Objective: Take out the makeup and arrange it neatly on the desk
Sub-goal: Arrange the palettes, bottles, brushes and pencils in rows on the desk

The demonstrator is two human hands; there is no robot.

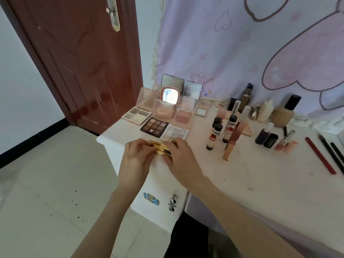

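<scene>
Both hands meet at the front left corner of the worktop (pixel 251 179), closed in from either side on a small cluster of gold tubes (pixel 161 148), probably lipsticks, lying on their sides. The left hand (pixel 138 155) curls its fingers over the tubes' left ends, and the right hand (pixel 181 153) cups the right ends, so the two hands are together, clamped on the bundle. How many tubes there are cannot be told; the fingers hide most of them.

The step looks like squaring these tubes into a tidy row. To do it well, press the ends inward evenly with both palms so they line up flush, then ease the fingers off flat without rolling anything. Round tubes will run, and the worktop edge is just beside the left hand, so keep the row back from that corner.

Just behind the hands lie a pale eyeshadow palette (pixel 175 132) and a dark eyeshadow palette (pixel 155 126); the row should sit parallel to their front edges without touching them. Further back stand open compacts and a small pink mirror (pixel 170 95). To the right, upright bottles and a lying lip gloss tube (pixel 233 141) are well apart from the hands, and a red pencil (pixel 320 155) lies near the far right.
</scene>
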